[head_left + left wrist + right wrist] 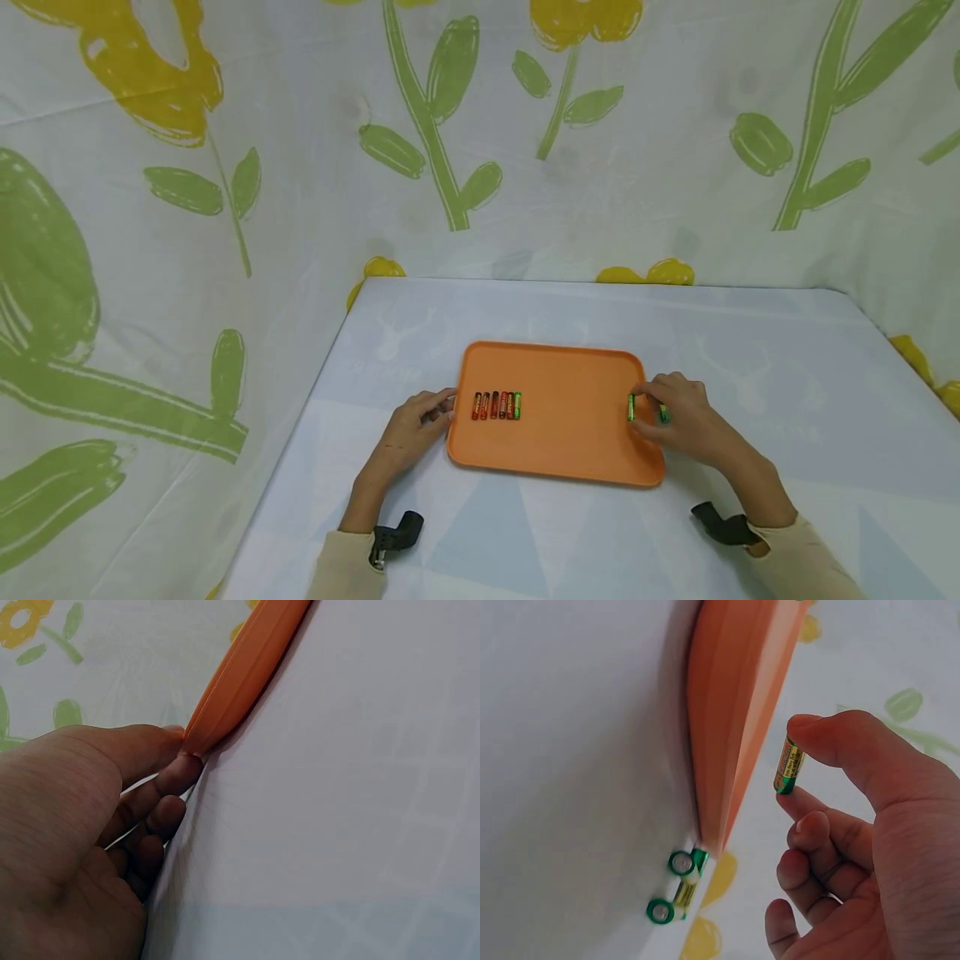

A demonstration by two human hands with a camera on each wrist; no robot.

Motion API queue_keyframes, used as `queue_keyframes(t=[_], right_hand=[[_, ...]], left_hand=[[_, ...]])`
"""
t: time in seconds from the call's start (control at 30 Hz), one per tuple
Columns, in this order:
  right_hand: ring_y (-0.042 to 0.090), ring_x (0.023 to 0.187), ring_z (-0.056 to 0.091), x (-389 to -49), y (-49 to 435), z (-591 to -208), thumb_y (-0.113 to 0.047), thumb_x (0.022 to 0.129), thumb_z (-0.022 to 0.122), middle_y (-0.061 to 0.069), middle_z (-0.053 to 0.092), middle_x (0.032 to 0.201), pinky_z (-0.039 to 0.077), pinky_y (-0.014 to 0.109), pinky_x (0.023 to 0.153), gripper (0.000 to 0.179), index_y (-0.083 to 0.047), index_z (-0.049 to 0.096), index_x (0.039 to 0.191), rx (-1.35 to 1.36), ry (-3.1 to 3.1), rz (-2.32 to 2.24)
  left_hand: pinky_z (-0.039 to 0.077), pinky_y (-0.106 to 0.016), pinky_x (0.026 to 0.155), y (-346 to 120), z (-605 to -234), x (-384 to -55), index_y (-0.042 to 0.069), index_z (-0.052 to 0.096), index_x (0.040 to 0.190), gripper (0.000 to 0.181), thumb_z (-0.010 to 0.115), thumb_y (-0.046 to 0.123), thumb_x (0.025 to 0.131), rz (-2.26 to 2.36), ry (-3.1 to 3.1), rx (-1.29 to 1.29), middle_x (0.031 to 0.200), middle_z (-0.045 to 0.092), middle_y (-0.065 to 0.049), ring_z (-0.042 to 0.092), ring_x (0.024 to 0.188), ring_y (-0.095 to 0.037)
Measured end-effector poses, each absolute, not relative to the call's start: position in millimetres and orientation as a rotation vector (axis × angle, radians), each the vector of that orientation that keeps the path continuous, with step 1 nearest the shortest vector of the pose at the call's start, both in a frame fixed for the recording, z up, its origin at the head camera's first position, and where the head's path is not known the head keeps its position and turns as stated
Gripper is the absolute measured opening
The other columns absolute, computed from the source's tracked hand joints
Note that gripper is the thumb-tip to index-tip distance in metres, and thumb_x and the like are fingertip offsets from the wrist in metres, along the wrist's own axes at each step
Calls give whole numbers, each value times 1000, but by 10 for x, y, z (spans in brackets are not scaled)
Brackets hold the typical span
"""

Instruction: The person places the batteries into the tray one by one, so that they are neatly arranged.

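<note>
Between thumb and index fingertip my right hand (678,415) pinches a small green-and-yellow battery (789,766), held by its two ends over the right end of an orange tray (570,454). Its other fingers are loosely bent. Beneath that hand, green batteries (681,864) lie on the table just outside the tray's right rim. My left hand (411,425) grips the tray's left edge, thumb and fingertips at the rim. Inside the tray, towards the left, several batteries (493,405) stand in a side-by-side row, mostly red and dark, with a green one at the right end.
A pale patterned tablecloth (525,533) covers the table around the tray. Behind and to the left hangs a white cloth (300,167) printed with yellow flowers and green leaves. Black wrist mounts (723,525) sit on both forearms, close above the table.
</note>
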State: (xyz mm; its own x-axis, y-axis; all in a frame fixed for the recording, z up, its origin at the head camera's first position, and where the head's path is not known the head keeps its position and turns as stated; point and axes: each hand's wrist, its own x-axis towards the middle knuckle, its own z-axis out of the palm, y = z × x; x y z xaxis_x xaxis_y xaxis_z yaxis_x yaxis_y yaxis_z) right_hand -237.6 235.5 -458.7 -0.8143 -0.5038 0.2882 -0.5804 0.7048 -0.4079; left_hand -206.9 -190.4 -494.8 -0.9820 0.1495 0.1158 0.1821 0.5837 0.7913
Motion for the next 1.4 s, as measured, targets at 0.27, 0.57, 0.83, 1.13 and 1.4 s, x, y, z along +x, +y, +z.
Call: queue_keyframes(t=[0.27, 0.57, 0.83, 1.13, 1.4], right_hand=[[16, 85, 37, -2379, 2170, -4613, -15, 79, 85, -6, 39, 78, 19, 42, 75, 31, -12, 66, 103, 903, -2784, 774], [15, 81, 39, -2403, 1982, -4623, -16, 78, 87, -5, 40, 77, 19, 44, 75, 31, -11, 67, 102, 979, -2710, 775], [15, 82, 41, -2398, 1845, -4582, -19, 76, 88, -4, 42, 78, 21, 43, 76, 35, -11, 68, 103, 960, -2739, 757], [14, 83, 39, -2421, 1728, -4594, -21, 78, 87, -5, 42, 78, 23, 41, 77, 34, -11, 68, 104, 1000, -2732, 757], [14, 82, 39, -2447, 1614, -4595, -26, 79, 86, -4, 43, 79, 25, 39, 76, 36, -11, 69, 107, 994, -2782, 747]], left_hand=[[47, -38, 85, -1909, -4946, -2071, 14, 63, 137, 41, 68, 17, 97, -1399, -2759, -297, 102, 63, 7, 55, 94, -13], [47, -38, 86, -1905, -4935, -2059, 13, 63, 137, 41, 68, 16, 97, -1384, -2758, -301, 102, 63, 6, 56, 94, -14], [47, -37, 85, -1907, -4926, -2068, 12, 63, 137, 41, 68, 17, 97, -1375, -2757, -316, 103, 64, 6, 56, 94, -13], [47, -38, 85, -1903, -4926, -2074, 13, 63, 137, 41, 69, 16, 96, -1377, -2757, -306, 102, 64, 6, 55, 93, -13], [47, -39, 86, -1900, -4920, -2068, 12, 63, 137, 41, 69, 15, 96, -1387, -2753, -308, 103, 65, 5, 56, 94, -14]])
